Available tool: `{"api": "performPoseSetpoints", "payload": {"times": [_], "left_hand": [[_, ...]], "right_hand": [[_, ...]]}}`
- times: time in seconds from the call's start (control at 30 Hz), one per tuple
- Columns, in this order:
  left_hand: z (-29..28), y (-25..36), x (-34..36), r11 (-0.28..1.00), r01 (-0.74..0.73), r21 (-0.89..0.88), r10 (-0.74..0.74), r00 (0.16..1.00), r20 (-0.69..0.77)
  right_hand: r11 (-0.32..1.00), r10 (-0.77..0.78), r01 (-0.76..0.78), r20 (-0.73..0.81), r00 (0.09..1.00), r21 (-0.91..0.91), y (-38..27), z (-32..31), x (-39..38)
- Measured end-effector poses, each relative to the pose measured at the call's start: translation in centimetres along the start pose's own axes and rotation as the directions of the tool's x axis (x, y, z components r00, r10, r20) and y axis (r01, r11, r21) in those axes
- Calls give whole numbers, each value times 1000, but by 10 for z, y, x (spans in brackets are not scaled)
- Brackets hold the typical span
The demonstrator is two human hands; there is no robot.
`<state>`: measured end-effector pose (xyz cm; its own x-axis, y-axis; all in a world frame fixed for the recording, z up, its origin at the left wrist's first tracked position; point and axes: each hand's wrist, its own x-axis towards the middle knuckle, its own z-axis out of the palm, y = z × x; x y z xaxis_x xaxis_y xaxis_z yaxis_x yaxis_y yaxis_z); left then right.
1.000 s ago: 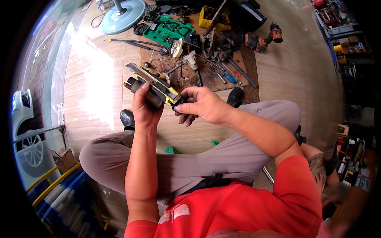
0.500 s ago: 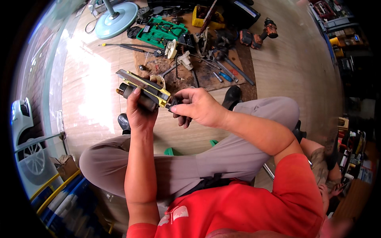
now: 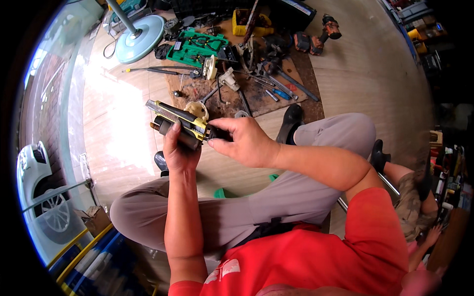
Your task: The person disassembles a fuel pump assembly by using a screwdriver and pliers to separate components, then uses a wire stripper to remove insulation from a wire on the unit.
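My left hand is wrapped round a dark cylindrical part with a brownish tip at its far-left end. A long yellow-edged piece with a ribbed grey and black middle lies alongside the cylinder, under my left thumb. Its exact kind is unclear. At the near-right end of this assembly, my right hand pinches a small black piece, mostly covered by the fingers. Just behind the assembly, a cream-coloured round part rests on the stained mat.
Beyond my hands lie a green tool case, a blue-handled tool, a long dark bar and a yellow container. A cordless drill is farther right. A light-blue round base stands left. Another person sits at right.
My right fingers have closed in more tightly at the end of the assembly. The whole view has shifted slightly; my left hand keeps its grip.
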<state>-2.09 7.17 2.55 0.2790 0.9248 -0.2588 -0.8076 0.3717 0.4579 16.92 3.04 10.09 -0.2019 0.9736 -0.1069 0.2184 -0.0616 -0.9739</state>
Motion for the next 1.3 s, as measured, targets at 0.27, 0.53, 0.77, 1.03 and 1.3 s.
{"api": "performPoseSetpoints", "payload": {"times": [0.27, 0.53, 0.77, 1.03, 1.3], "left_hand": [[-3, 0, 0, 999, 5, 42, -6, 999, 42], [22, -4, -4, 980, -65, 188, 74, 996, -45], [35, -6, -6, 967, -79, 241, 109, 988, -113], [35, -5, -6, 956, -86, 281, 117, 989, -95], [33, -6, 0, 987, -67, 145, 89, 985, -150]], "right_hand": [[990, -120, 118, -20, 993, -73, -8, -1, -4], [996, -12, 16, 52, 999, -91, -1, -9, -1], [998, -68, 68, -19, 998, -3, 10, -3, 3], [969, 196, -211, 123, 973, 125, 0, -8, 6], [940, 218, -256, 181, 959, 226, -1, -10, 10]]}}
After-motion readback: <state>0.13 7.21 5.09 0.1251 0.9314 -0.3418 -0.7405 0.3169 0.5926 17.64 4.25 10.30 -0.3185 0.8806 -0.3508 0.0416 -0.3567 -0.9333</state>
